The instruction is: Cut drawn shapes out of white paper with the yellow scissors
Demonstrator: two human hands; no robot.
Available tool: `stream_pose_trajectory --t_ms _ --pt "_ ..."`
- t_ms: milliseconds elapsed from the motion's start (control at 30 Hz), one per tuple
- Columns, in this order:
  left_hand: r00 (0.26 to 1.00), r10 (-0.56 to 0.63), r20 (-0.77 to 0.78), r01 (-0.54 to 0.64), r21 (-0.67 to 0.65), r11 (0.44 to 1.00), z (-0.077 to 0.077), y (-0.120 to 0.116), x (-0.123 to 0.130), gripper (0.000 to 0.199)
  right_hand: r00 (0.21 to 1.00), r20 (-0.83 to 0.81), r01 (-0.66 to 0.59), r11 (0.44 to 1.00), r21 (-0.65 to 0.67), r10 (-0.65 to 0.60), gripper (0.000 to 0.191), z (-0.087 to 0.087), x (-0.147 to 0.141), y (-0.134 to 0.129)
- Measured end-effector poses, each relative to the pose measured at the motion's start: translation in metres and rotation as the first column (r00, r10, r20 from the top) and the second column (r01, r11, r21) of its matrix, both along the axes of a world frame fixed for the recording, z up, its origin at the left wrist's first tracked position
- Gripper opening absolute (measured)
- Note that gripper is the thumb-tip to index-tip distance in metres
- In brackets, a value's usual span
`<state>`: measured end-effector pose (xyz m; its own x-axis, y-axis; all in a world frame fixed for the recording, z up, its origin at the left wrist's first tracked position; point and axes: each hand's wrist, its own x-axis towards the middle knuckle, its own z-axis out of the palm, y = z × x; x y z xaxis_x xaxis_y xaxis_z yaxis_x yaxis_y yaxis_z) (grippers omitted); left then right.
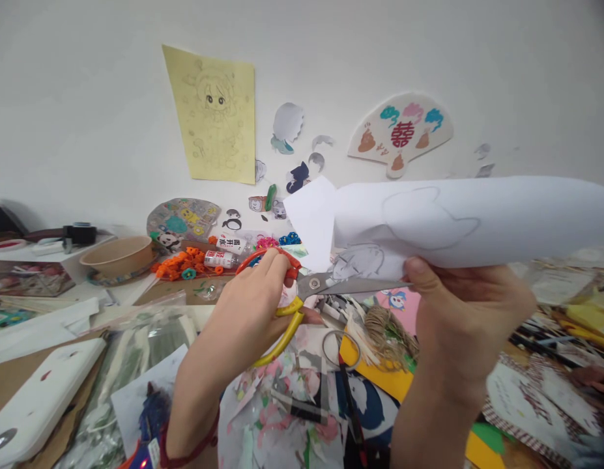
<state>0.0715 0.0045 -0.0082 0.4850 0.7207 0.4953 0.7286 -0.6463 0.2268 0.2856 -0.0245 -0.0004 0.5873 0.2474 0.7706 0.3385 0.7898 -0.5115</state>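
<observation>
Our left hand (257,290) is wrapped around the scissors (315,284), whose red and yellow handles stand apart; we cannot tell how far the blades part behind the sheet. Our right hand (470,303) pinches the near edge of the curled white paper (536,215) between thumb and fingers, to the right of the scissors' pivot, before the far wall (517,78). The visible blade runs just under a small pencilled figure (358,262), its tip near the right thumb. We judge short bites best, turning the paper rather than the wrist, thumb moved clear, larger outline (429,218) flattened away from the cut
</observation>
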Motion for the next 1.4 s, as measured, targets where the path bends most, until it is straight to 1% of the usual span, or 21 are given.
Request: stream_pose_trajectory --t_ms 133,200,400,700,900,1067,1267,1400 --pt "1.0 -0.009 -0.006 0.009 -0.009 1.0 -0.0001 0.0005 -0.0004 0.043 1.0 0.017 -0.024 0.999 0.022 0.023 0.021 0.0 0.0007 -0.0004" --pt "1.0 -0.006 -0.006 0.006 -0.01 1.0 -0.0002 0.0009 -0.0004 0.043 0.999 0.021 -0.035 0.999 0.027 0.034 0.022 0.0001 0.0007 -0.0005" --pt "1.0 0.026 -0.009 -0.027 -0.034 0.999 0.0012 0.0007 -0.0005 0.036 1.0 0.013 -0.006 1.0 -0.009 0.006 0.018 0.0008 0.0009 -0.0013" --pt "1.0 0.019 -0.005 -0.019 -0.041 0.999 0.0014 0.0009 -0.0013 0.026 0.999 0.014 -0.039 0.999 0.026 0.039 0.022 0.0044 -0.0002 -0.0021" --pt "0.999 -0.009 0.041 0.011 -0.061 0.998 0.0018 0.0012 -0.0009 0.027 0.999 0.019 -0.035 0.998 0.044 0.034 0.019 0.0041 0.0012 0.0005" --pt "1.0 0.021 0.019 -0.02 -0.041 0.999 0.0009 0.0007 -0.0011 0.025 1.0 0.027 -0.011 1.0 0.028 0.01 0.019 0.0039 0.0025 0.0012" --pt "0.999 0.025 -0.021 -0.026 -0.038 0.999 0.0011 0.0014 -0.0014 0.025 0.999 0.017 -0.032 0.999 0.024 0.031 0.021 0.0036 0.0011 -0.0023" --pt "0.999 0.016 -0.042 -0.016 -0.013 1.0 0.0018 -0.0004 -0.001 0.023 0.999 0.043 -0.032 0.999 -0.027 0.033 0.018 0.0034 0.0028 -0.0049"
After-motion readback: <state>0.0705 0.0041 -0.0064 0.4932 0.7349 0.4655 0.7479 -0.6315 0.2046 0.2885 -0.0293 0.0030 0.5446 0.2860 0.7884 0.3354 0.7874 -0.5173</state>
